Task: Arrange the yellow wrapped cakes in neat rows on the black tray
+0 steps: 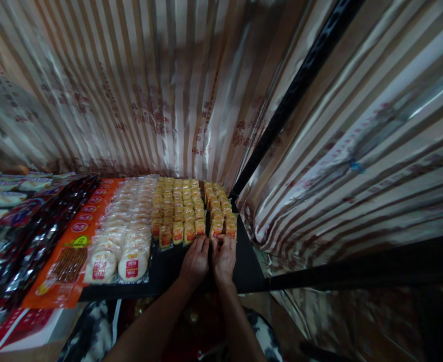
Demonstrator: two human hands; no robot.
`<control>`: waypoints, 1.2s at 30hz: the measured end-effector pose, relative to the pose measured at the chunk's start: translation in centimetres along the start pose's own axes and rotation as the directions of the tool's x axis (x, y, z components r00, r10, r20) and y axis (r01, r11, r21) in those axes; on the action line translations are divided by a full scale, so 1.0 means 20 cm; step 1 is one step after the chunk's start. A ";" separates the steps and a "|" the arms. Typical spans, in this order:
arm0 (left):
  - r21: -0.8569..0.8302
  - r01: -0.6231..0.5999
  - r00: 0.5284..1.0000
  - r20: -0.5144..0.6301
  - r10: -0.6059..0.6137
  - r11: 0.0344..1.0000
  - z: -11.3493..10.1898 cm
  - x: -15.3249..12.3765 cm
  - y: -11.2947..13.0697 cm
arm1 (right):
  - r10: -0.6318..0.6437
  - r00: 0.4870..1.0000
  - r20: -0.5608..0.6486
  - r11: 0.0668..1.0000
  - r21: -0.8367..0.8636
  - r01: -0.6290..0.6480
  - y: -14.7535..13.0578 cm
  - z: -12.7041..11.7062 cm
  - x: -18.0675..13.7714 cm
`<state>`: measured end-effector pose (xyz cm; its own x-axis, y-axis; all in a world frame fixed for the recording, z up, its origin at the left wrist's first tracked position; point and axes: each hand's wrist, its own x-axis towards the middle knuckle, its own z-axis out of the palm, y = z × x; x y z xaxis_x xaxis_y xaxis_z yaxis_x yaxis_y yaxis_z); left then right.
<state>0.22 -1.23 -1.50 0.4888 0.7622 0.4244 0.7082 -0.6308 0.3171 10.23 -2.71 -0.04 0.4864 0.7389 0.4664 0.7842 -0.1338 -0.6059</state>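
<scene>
Rows of small yellow snack packets [178,203] with red labels stand on the black shelf [164,271]. A separate narrower block of the same packets [215,201] stands to their right. My right hand [224,259] is closed, thumb and fingers pinching at the bottom of a front packet [217,226] in the narrow block. Close beside it, my left hand [196,259] has its fingers pressed together, tips at the foot of a front packet [200,226] in the wider block. Whatever lies between the left fingertips is hidden.
Round white crackers in clear wrappers [133,261], an orange bag of stick snacks [70,261] and dark shiny packs [43,236] line the shelf leftward. A black upright post [281,115] rises at the right corner. Striped foil sheeting [161,90] hangs behind. A red basket [21,327] sits low left.
</scene>
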 end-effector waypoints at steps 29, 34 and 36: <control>0.065 -0.217 0.974 -0.051 0.220 0.974 0.05 0.00 0.06 | 0.183 0.981 0.058 0.935 0.297 -0.192 0.00 -0.03 0.00; 0.053 -0.263 0.961 -0.069 0.266 0.963 0.03 0.01 0.07 | 0.247 0.945 0.213 0.881 0.358 -0.310 -0.07 -0.04 0.02; 0.027 -0.259 0.962 -0.079 0.260 0.966 0.03 0.01 0.06 | 0.234 0.945 0.228 0.879 0.366 -0.305 -0.09 -0.04 0.03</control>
<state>1.58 -1.78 -1.56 0.6142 0.5579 0.5581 0.5710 -0.8024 0.1738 9.45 -2.52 1.88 0.5553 0.8175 0.1526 0.3998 -0.1016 -0.9110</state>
